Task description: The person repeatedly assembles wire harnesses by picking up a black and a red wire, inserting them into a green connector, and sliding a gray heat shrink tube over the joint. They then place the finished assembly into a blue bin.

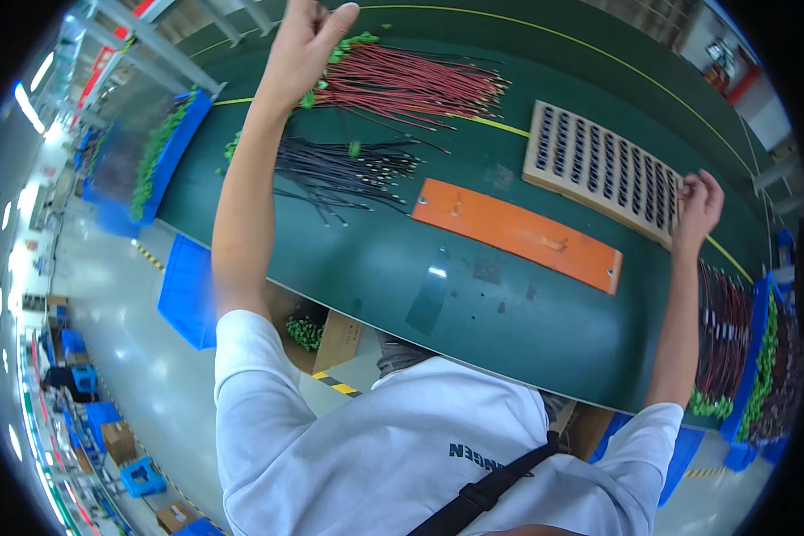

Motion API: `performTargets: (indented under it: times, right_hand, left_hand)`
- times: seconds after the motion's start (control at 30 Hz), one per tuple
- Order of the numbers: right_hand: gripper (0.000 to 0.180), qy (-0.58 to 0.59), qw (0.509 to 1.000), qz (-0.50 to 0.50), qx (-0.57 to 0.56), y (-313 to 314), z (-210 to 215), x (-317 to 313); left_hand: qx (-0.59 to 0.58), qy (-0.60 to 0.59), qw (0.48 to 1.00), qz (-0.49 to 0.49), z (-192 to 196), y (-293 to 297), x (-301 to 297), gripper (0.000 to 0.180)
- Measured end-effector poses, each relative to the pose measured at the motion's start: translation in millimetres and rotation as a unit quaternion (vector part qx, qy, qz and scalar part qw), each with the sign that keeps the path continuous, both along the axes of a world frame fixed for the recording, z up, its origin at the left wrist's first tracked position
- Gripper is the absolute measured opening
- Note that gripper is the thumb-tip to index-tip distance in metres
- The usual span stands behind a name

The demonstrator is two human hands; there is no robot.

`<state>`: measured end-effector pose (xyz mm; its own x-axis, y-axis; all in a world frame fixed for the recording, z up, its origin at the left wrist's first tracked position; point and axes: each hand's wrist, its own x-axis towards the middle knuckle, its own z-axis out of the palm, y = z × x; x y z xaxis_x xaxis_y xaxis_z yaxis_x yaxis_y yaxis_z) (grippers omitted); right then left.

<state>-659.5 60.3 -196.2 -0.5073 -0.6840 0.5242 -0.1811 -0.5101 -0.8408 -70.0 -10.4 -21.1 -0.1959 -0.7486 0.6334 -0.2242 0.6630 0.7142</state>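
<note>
My left hand (pixel 305 52) reaches over the far left of the green table, beside the green ends of a bundle of red wires (pixel 411 82). Its thumb sticks out, while the other fingers are mostly hidden or cut off by the picture's upper edge. Under my left forearm lies a bundle of black wires (pixel 344 168). On the right, my right hand (pixel 700 207) has its fingers curled at the right end of a beige tray (pixel 598 202), which holds rows of small dark round parts (pixel 609 165). An orange board (pixel 514 234) with metal fittings lies between the tray and me.
The green table (pixel 366 259) has a yellow line across it. Blue bins with green-ended wires stand at the left (pixel 171 156) and right (pixel 759 357). Below the front edge is a cardboard box (pixel 338 341) with green pieces; a blue bin (pixel 186 290) stands beside the table.
</note>
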Motion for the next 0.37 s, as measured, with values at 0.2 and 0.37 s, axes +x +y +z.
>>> performTargets:
  times: [0.2, 0.37]
  right_hand:
    - [0.033, -0.154, 0.835, 0.419, 0.321, 118.5, 62.2, 191.5]
    - [0.045, -0.148, 0.858, 0.409, 0.275, 141.3, 30.6, 201.3]
  left_hand:
    - [-0.020, -0.224, 0.959, -0.171, -73.3, 84.2, -109.2, 0.026]
    - [0.237, -0.209, 0.914, -0.256, -114.3, 126.3, -153.8, 0.022]
